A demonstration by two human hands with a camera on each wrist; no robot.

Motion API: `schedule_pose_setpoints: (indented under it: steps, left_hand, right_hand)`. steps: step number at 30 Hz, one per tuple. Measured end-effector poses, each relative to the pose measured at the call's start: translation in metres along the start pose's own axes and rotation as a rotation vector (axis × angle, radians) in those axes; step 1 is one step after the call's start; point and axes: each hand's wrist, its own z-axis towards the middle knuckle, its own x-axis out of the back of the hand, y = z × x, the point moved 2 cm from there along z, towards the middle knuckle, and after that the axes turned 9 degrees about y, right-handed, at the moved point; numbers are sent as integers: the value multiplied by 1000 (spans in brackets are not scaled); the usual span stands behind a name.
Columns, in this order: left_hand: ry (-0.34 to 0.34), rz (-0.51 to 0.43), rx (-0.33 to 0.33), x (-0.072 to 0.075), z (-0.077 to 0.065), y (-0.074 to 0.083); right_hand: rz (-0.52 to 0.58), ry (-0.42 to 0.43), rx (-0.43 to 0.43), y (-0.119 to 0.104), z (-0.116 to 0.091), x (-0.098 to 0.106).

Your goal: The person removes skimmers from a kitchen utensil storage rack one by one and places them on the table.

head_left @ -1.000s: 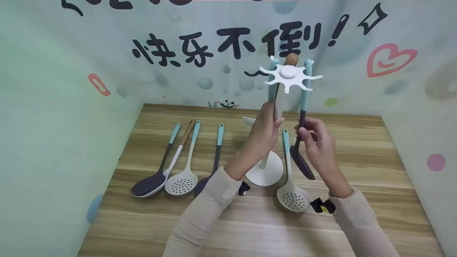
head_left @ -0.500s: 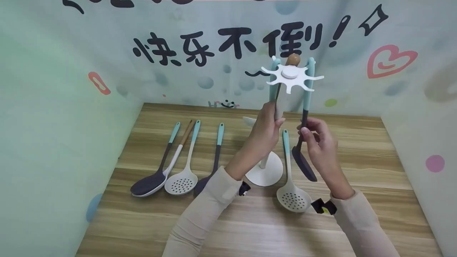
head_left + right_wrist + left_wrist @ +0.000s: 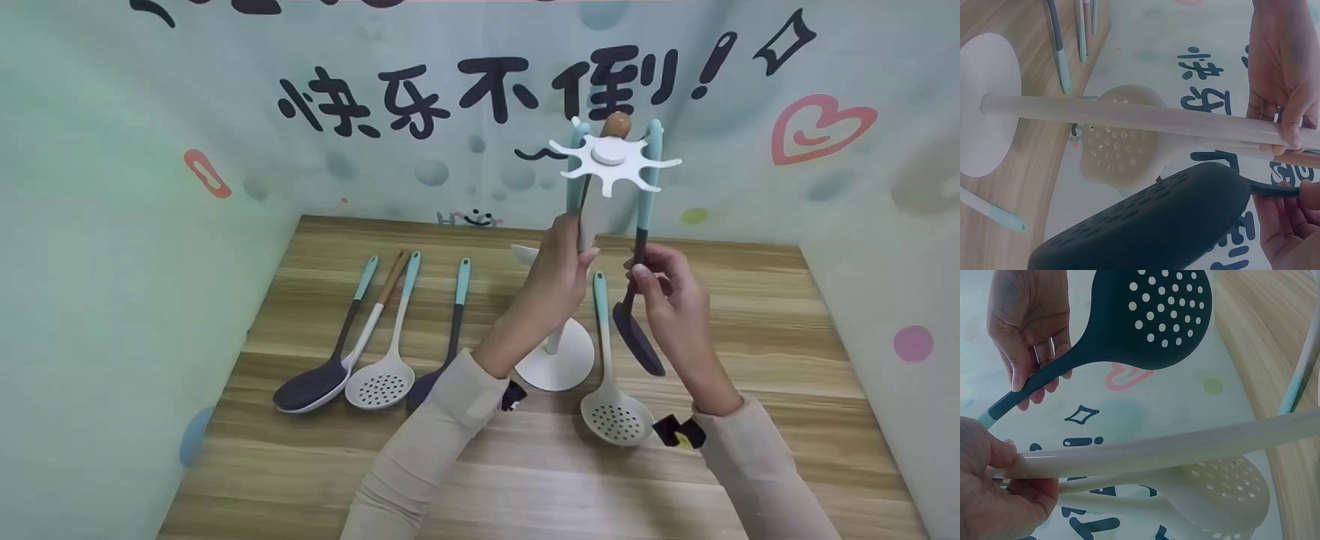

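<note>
My left hand grips the white pole of a utensil stand just below its hooked top. In the head view my right hand pinches the dark shaft of a skimmer with a teal handle. The skimmer hangs head down, and its handle end overlaps the hooks at the top's right side. Behind the pole hang a pale skimmer and another utensil with a wooden handle. The left hand partly hides them in the head view.
The stand's round base is on the wooden table. A pale skimmer lies right of it. To the left lie a dark spoon-shaped utensil, another pale skimmer and a dark utensil partly under the left sleeve. Walls enclose the table.
The right hand and the dark skimmer have shifted slightly right, and the skimmer's head has risen a little over the last half second. The left hand keeps its grip on the pole.
</note>
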Motion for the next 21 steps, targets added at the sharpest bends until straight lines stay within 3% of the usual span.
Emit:
schedule_pose_setpoints:
  steps: [21]
  left_hand:
    - [12,-5,-12,0,0,0]
  right_hand:
    - [-24,12,6,2,8,1]
